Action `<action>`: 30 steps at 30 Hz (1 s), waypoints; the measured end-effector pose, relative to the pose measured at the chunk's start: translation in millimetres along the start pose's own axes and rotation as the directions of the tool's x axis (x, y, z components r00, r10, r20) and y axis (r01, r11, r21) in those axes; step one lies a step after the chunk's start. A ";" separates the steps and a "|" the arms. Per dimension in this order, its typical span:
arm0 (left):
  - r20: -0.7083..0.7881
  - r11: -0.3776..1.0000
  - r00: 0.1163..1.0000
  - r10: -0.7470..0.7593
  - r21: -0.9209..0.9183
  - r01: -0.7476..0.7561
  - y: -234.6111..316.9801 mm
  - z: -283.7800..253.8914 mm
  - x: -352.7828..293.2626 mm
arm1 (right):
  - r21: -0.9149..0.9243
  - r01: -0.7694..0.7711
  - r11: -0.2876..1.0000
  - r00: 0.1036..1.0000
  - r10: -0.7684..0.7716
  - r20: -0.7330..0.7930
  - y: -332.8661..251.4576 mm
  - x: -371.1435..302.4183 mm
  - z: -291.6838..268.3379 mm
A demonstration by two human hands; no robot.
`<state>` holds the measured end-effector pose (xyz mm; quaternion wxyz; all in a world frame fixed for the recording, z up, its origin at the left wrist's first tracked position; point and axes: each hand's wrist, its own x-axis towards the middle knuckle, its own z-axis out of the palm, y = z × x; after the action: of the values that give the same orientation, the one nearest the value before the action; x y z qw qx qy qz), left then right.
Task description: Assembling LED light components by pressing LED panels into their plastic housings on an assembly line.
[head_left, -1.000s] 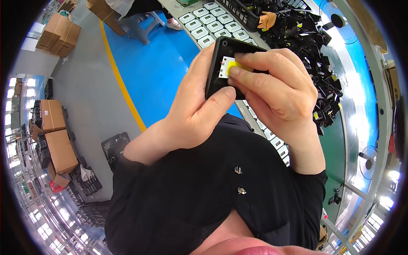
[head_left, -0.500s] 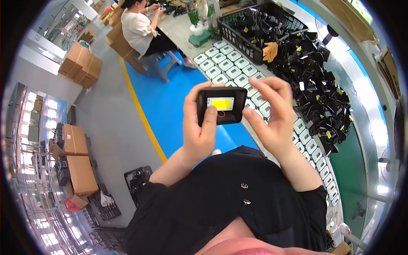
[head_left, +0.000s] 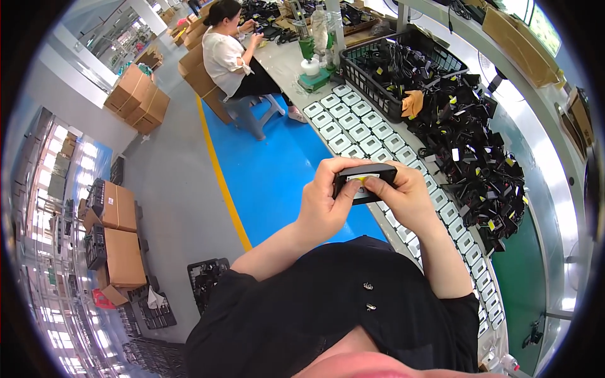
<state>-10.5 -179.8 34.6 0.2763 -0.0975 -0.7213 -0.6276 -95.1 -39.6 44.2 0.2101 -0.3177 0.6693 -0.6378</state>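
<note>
Between my two hands is a small black rectangular lamp housing [head_left: 365, 169], tilted so that its far rim faces up. A white plate with a yellow LED panel [head_left: 361, 179] lies inside it. My left hand [head_left: 328, 196] is wrapped round the housing's left end, its thumb pressing on the panel. My right hand [head_left: 408, 196] grips the right end, with that thumb also inside against the panel. The thumbs hide much of the panel, and the fingers behind the housing are partly hidden.
Rows of white square frames [head_left: 359, 131] cover the bench beside me. Beyond them lie a heap of black corded parts [head_left: 479, 157] and a black crate [head_left: 378, 85]. An orange glove [head_left: 412, 104] hangs at the crate. A co-worker [head_left: 224, 57] sits at the far left.
My right hand has come in from beside the housing and now grips it, its thumb on the panel. The housing has moved right and lower in view and tilted.
</note>
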 end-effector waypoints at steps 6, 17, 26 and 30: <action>-0.099 0.987 0.995 -0.019 -0.159 0.003 -25.9 -3.1 -4.7 | 0.029 -0.128 0.991 0.989 0.125 0.080 -9.7 14.8 6.9; -0.239 0.993 0.971 0.006 -0.114 -0.035 -33.0 -28.4 7.8 | 0.096 0.006 0.995 1.000 -0.005 -0.009 11.8 52.4 40.2; 0.057 0.981 0.981 -0.186 0.070 0.182 -40.2 -100.7 -4.2 | -0.099 -0.195 0.976 0.915 0.218 0.339 32.7 74.0 57.3; 0.145 0.836 0.833 -0.534 -0.055 0.546 -18.9 -129.4 -34.2 | -0.021 -0.531 0.847 0.833 0.527 0.166 71.6 95.3 23.9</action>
<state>44.4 -300.6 8.4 0.0378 0.0585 -0.7047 -0.7061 -157.6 -124.1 -17.0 0.4371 -0.1695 0.7031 -0.5347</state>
